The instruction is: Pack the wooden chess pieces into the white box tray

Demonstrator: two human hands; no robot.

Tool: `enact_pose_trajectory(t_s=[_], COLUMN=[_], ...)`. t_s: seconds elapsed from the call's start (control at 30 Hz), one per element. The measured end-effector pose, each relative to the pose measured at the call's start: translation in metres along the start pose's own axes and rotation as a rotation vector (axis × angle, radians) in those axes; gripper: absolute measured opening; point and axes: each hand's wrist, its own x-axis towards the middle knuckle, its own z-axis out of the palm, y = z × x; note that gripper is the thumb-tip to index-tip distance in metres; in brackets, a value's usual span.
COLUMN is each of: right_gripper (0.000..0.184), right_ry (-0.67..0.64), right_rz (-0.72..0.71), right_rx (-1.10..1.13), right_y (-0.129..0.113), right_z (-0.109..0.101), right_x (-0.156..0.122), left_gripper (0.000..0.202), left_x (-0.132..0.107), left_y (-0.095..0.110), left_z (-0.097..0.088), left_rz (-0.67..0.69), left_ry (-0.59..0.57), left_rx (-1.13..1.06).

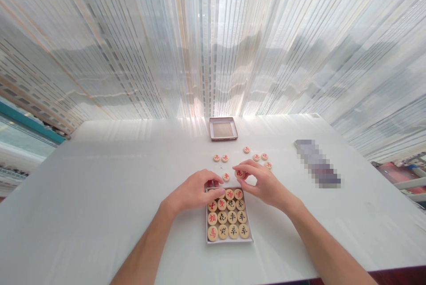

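My right hand [264, 183] pinches a round Chinese chess piece [238, 173] with a red character between thumb and fingertips, just beyond the far right corner of a shallow box [229, 241]. Rows of wooden pieces with red and black characters fill the box, faces up. Over its far left corner is my left hand [191, 192], thumb stretched across the far row and partly covering pieces there. The fingers of that hand curve past the far rim, apart from the thumb. Between the two hands a red-marked piece [226, 177] lies on the table.
Several loose red-marked pieces [225, 158] are scattered on the white table [133, 178] beyond my hands. Farther back stands the open box lid [223, 129]. A blurred-out flat object [317, 163] lies at the right. Sheer striped curtains [213, 45] hang behind the table.
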Motion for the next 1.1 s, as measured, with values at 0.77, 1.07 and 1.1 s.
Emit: enact_pose_trajectory(t_s=[0.77,1.07,1.1], right_gripper=[0.021,0.021,0.022], right_ry=[-0.020,0.005,0.012], right_rz=[0.103,0.131,0.132], right_rx=[0.078,0.212,0.218], right_y=[-0.017,-0.018,-0.017], right_z=[-0.001,-0.002,-0.001], right_x=[0.001,0.002,0.002], left_gripper=[0.030,0.030,0.030], left_x=[0.000,0.000,0.000], left_y=[0.003,0.002,0.002], left_z=[-0.001,0.000,0.000], left_rz=[0.012,0.020,0.019], left_ry=[-0.007,-0.004,-0.005], left_rx=[0.014,0.011,0.013])
